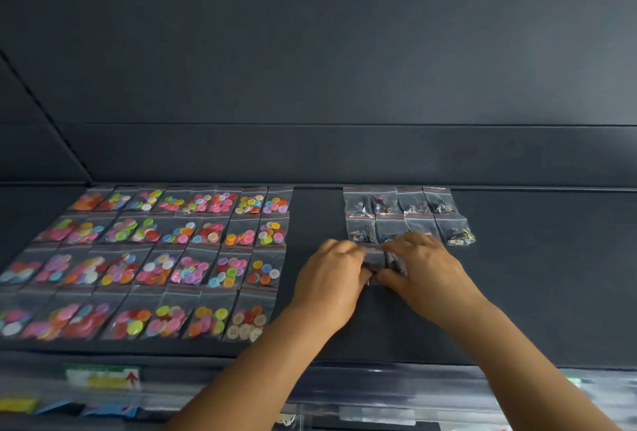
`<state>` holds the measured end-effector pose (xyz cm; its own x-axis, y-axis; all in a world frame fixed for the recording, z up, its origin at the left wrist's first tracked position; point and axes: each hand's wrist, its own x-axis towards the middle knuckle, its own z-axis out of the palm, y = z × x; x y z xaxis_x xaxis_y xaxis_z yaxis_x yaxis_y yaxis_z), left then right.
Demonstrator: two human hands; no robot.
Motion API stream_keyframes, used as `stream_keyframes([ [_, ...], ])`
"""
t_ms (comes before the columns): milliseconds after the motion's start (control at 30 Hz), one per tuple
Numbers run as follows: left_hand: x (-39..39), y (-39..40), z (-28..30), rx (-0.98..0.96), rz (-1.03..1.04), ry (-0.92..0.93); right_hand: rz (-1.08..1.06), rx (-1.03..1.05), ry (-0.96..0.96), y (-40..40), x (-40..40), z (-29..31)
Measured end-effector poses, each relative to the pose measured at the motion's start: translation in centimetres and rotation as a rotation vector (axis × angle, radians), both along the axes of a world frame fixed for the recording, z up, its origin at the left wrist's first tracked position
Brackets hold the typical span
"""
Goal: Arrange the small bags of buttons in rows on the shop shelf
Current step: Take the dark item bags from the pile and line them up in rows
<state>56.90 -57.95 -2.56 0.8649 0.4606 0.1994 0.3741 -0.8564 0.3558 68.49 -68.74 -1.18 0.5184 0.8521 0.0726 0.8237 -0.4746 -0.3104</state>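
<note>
Small clear bags of bright coloured buttons [179, 234] lie in several tidy rows on the left of the dark shelf [537, 275]. To the right, two short rows of small bags with dark buttons [406, 204] lie near the back. Just in front of them, my left hand [331, 279] and my right hand [427, 272] meet over a small bunch of clear bags of dark buttons [377, 261]. Both hands pinch the bunch, which lies low against the shelf surface. My fingers hide most of it.
The shelf's dark back wall [344, 154] rises right behind the rear rows. Bare shelf lies to the right of the dark-button bags. A transparent front lip [344, 389] runs along the shelf's near edge, with labels [103, 377] and other packets below.
</note>
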Motion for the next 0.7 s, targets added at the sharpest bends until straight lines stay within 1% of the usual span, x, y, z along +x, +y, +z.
stream_keyframes([
  [100, -2.0, 1.3, 0.6, 0.043, 0.043, -0.021, 0.063, 0.014, -0.029, 1.3, -1.4, 0.5],
  [300, -8.2, 5.0, 1.2, 0.063, 0.191, 0.000, 0.228, 0.035, -0.090, 5.8, -6.6, 1.4],
  [400, -12.5, 7.0, 1.5, 0.073, 0.259, -0.006, 0.283, 0.051, -0.108, 8.6, -10.1, 1.6],
  [567, -20.9, 10.8, 2.0, 0.094, 0.360, 0.024, 0.366, 0.044, -0.059, 13.8, -17.2, 1.6],
  [700, -27.6, 13.9, 2.2, 0.079, 0.417, 0.028, 0.411, 0.049, -0.056, 17.9, -23.5, 1.7],
])
